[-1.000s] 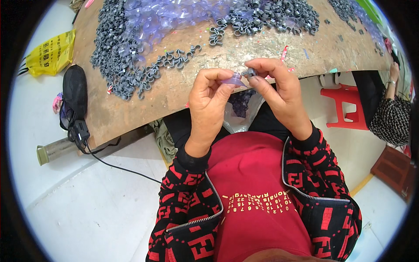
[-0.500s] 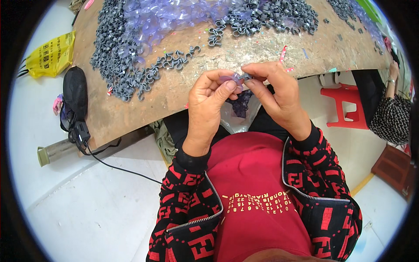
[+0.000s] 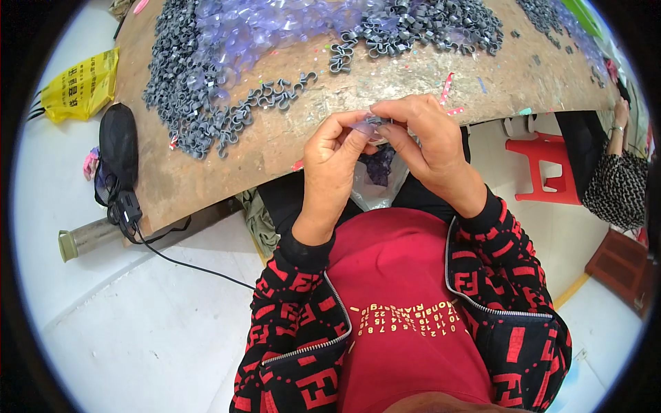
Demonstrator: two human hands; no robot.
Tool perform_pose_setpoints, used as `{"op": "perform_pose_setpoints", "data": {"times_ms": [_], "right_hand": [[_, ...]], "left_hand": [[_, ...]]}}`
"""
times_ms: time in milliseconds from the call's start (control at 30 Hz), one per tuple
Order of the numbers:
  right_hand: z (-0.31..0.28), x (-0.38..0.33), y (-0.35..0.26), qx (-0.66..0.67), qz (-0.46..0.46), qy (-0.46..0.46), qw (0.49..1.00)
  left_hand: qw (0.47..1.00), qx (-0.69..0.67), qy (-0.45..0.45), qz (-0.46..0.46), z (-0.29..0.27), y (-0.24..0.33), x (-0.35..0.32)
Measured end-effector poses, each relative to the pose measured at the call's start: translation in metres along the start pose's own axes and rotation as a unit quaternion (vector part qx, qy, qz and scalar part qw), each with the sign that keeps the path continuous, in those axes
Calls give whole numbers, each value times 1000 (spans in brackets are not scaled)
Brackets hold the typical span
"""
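Note:
My left hand [image 3: 333,157] is closed, pinching a clear purplish suction cup [image 3: 363,127] between thumb and fingers. A small grey plastic clip [image 3: 376,120] is pinched in my right hand [image 3: 435,143] and meets the suction cup; fingertips partly hide where they join. Both hands are just off the table's front edge, above my lap. Beyond them on the wooden table [image 3: 275,141] lie a heap of grey clips [image 3: 186,113] and a heap of clear purplish suction cups [image 3: 275,27].
A black pouch [image 3: 118,144] with a cable hangs by the table's left edge, near a yellow bag [image 3: 81,84]. A plastic bag [image 3: 377,196] lies below my hands. At right are a red stool [image 3: 547,162] and another person's arm [image 3: 620,117].
The clip and suction cup have come closer together, with my right fingers shifting left and over them. My left hand has turned slightly inward.

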State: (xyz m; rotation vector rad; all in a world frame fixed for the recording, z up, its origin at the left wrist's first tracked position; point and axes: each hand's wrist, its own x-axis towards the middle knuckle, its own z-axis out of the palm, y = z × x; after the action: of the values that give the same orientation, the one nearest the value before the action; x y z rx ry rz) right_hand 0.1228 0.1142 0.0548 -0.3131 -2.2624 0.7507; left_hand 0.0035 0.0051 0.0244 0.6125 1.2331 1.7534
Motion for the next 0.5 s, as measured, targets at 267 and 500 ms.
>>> {"op": "perform_pose_setpoints", "data": {"times_ms": [267,500], "right_hand": [[-7,-2,-1,-4,57,-7,998],[-8,1,-5,2,29,-20,999]], "left_hand": [[1000,23,-7,1,1,6,-1],[998,48,-1,27,2,9,-4]]}}
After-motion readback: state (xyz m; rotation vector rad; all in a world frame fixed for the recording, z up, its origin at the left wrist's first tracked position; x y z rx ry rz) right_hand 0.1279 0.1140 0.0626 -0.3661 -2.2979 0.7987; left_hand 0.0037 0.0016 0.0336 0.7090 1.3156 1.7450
